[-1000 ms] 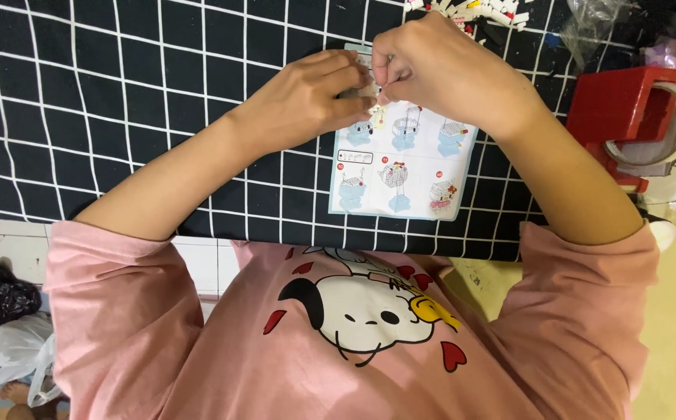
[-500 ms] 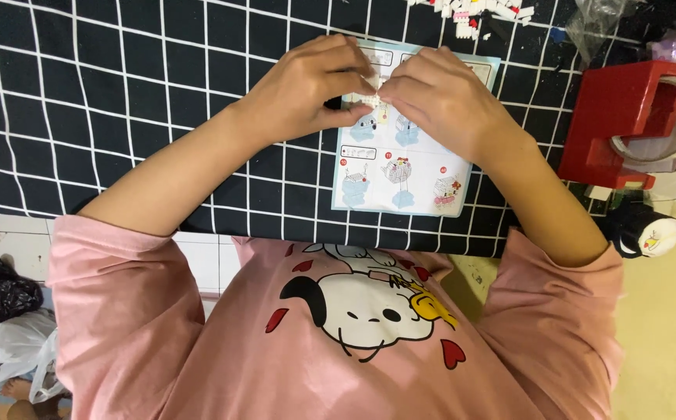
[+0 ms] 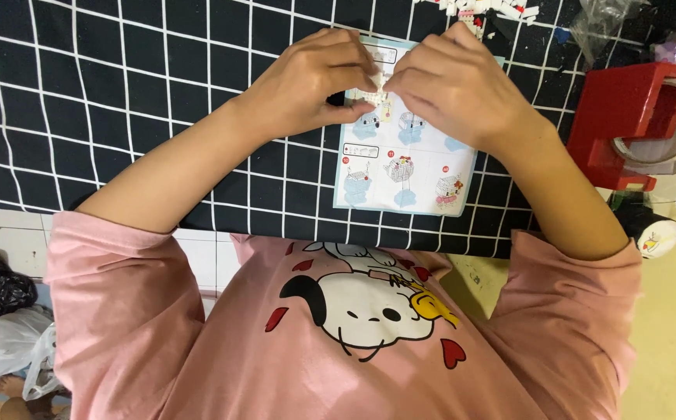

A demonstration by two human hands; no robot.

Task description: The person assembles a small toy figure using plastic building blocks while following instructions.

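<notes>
**Two hands pinching a tiny block model over an instruction sheet**

The left hand (image 3: 314, 85) and the right hand (image 3: 450, 85) are meeting fingertip to fingertip above the worktop, and both are pinching a small pale toy-brick assembly (image 3: 377, 89) between them. Only a sliver of it is showing between the thumbs and forefingers, so its shape cannot be told. It is sitting in the narrow gap where the two hands touch, held just above the top half of the pale blue printed instruction sheet with small building-step pictures (image 3: 404, 167), which is lying flat on the black cloth with a white grid pattern (image 3: 120, 101) that is covering the worktop.

A scatter of loose white and red toy bricks (image 3: 485, 9) is lying at the far edge of the cloth, just beyond the right hand. To the right, a red plastic tape dispenser with a roll of clear tape (image 3: 633, 124) is standing well apart from the hands.

Judging from this grip, the piece is so small that squeezing unevenly could be popping bricks off it, and any that drop could be bouncing off the cloth toward the floor. The hands are also covering the upper pictures on the sheet, which could be hiding the step being followed.
</notes>
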